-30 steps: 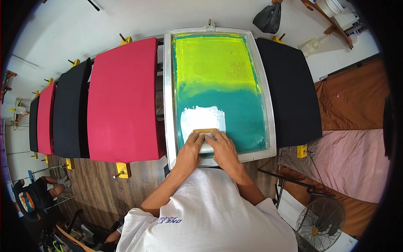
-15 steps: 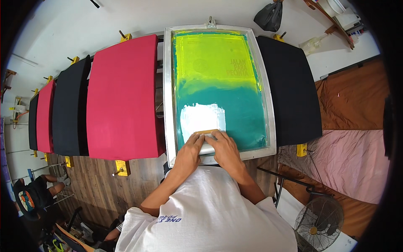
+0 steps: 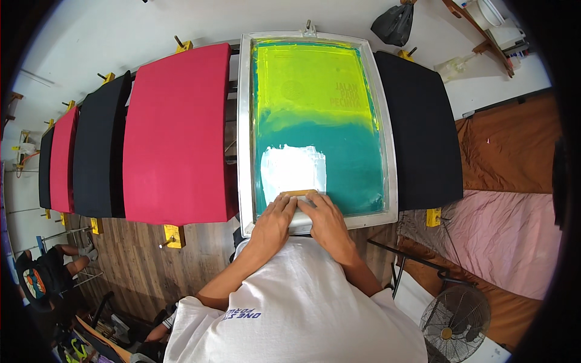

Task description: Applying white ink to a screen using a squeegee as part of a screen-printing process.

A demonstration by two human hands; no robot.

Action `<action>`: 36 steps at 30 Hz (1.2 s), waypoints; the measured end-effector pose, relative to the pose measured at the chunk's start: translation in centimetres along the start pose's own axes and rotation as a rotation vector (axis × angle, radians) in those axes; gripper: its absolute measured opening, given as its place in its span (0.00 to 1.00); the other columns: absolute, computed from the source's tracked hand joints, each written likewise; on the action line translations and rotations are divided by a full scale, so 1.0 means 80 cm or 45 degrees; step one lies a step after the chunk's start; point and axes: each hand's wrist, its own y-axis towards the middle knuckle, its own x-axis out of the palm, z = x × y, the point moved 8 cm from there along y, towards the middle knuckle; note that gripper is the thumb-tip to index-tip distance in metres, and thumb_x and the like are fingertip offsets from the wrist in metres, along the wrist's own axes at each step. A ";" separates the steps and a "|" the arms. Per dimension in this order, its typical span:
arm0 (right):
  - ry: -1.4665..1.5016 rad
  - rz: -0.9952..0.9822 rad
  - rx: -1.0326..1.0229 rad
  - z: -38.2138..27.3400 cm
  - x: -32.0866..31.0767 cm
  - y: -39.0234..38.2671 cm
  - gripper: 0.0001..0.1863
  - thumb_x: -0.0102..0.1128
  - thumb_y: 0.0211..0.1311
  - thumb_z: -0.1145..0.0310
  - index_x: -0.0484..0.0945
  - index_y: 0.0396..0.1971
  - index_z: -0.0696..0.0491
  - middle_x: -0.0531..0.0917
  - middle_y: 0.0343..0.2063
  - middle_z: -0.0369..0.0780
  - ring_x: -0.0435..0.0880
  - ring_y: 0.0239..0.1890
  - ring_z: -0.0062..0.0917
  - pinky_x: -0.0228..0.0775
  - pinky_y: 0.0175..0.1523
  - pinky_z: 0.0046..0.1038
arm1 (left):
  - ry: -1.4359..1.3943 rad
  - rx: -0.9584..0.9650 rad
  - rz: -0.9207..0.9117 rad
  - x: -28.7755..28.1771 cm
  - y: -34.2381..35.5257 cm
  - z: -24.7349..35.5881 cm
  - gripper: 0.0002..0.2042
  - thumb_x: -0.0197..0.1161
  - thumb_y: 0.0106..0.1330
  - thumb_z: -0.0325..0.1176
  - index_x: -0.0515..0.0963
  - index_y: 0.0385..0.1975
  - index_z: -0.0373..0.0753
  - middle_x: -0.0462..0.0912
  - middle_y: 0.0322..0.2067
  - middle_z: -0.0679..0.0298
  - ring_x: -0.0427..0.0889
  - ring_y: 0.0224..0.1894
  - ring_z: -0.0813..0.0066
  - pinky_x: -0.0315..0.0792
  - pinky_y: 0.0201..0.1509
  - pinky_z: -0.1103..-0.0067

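Note:
My left hand (image 3: 276, 220) and my right hand (image 3: 327, 221) are closed side by side on a squeegee (image 3: 298, 193). Its amber edge shows just beyond my fingertips, and a pale metallic part shows between my hands. It rests at the near end of a silk screen (image 3: 351, 154) in a silver metal frame (image 3: 392, 175). White ink (image 3: 295, 169) covers a rough rectangle on the mesh just beyond the squeegee. The screen is teal in its near half and yellow-green in its far half, with faint lettering and a round mark there.
A pink fabric-covered board (image 3: 175, 139) stands left of the screen, and a black one (image 3: 417, 133) right. More boards continue leftward, with yellow clamps (image 3: 174, 236) at their ends. A fan (image 3: 455, 323) stands lower right; a person (image 3: 45, 272) is at lower left.
The squeegee has slid slightly toward me with both hands on it, and the white ink patch is a little longer. The whole view has shifted slightly.

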 end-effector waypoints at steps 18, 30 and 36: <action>0.009 -0.009 -0.035 0.029 -0.026 0.109 0.27 0.54 0.44 0.89 0.81 0.48 0.55 0.82 0.43 0.48 0.79 0.49 0.47 0.72 0.54 0.42 | -0.002 -0.003 0.099 -0.041 0.099 -0.041 0.27 0.55 0.48 0.11 0.75 0.53 0.32 0.81 0.46 0.41 0.80 0.48 0.42 0.75 0.53 0.61; 0.056 -0.023 -0.014 0.019 0.001 0.041 0.25 0.55 0.44 0.87 0.80 0.47 0.57 0.81 0.45 0.48 0.78 0.50 0.46 0.72 0.53 0.41 | -0.007 -0.008 0.018 -0.007 0.037 -0.030 0.29 0.54 0.47 0.11 0.73 0.56 0.27 0.78 0.52 0.42 0.78 0.54 0.44 0.75 0.58 0.64; 0.102 -0.160 0.022 0.009 0.007 -0.005 0.28 0.53 0.41 0.88 0.80 0.48 0.58 0.81 0.46 0.47 0.77 0.51 0.46 0.72 0.56 0.40 | -0.043 0.010 -0.083 -0.003 -0.001 0.003 0.28 0.57 0.49 0.14 0.72 0.56 0.26 0.78 0.51 0.41 0.80 0.49 0.43 0.77 0.54 0.62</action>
